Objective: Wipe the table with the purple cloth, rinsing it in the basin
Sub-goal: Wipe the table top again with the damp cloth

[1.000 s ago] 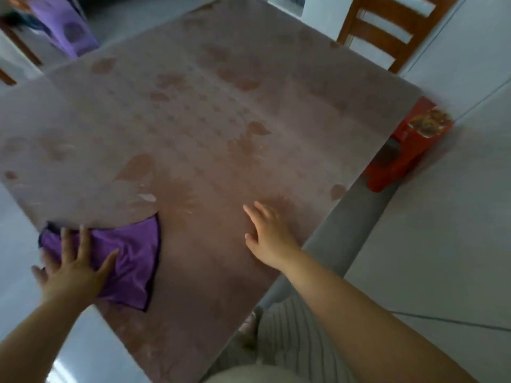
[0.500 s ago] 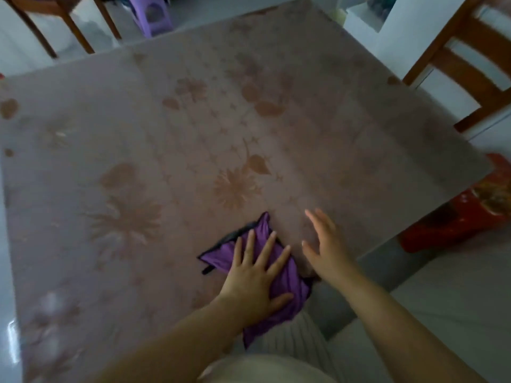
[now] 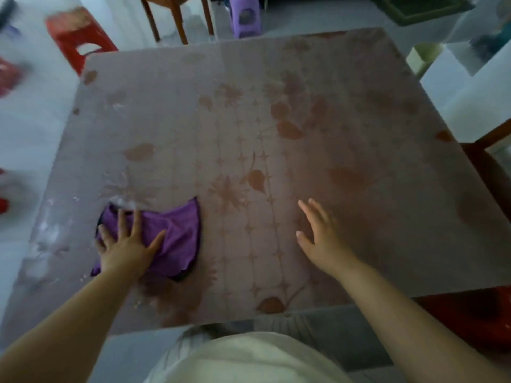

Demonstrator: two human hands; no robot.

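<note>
The purple cloth (image 3: 174,236) lies crumpled on the near left part of the table (image 3: 276,120), which has a pinkish floral cover. My left hand (image 3: 125,244) presses flat on the cloth with fingers spread. To the right, my right hand (image 3: 318,233) rests open on the bare tabletop, fingers straight and pointing away from me. White wet streaks (image 3: 49,230) show on the table left of the cloth. No basin is in view.
A red stool (image 3: 77,37) stands beyond the table's far left corner. Wooden chair legs (image 3: 177,17) and a purple stool (image 3: 244,15) stand behind the far edge. Another wooden chair (image 3: 486,161) sits at the right edge, with a red object (image 3: 475,313) below.
My left hand has swept the cloth from the middle near edge back toward the left side of the table. The right hand stays flat on the table. The camera view has swung.
</note>
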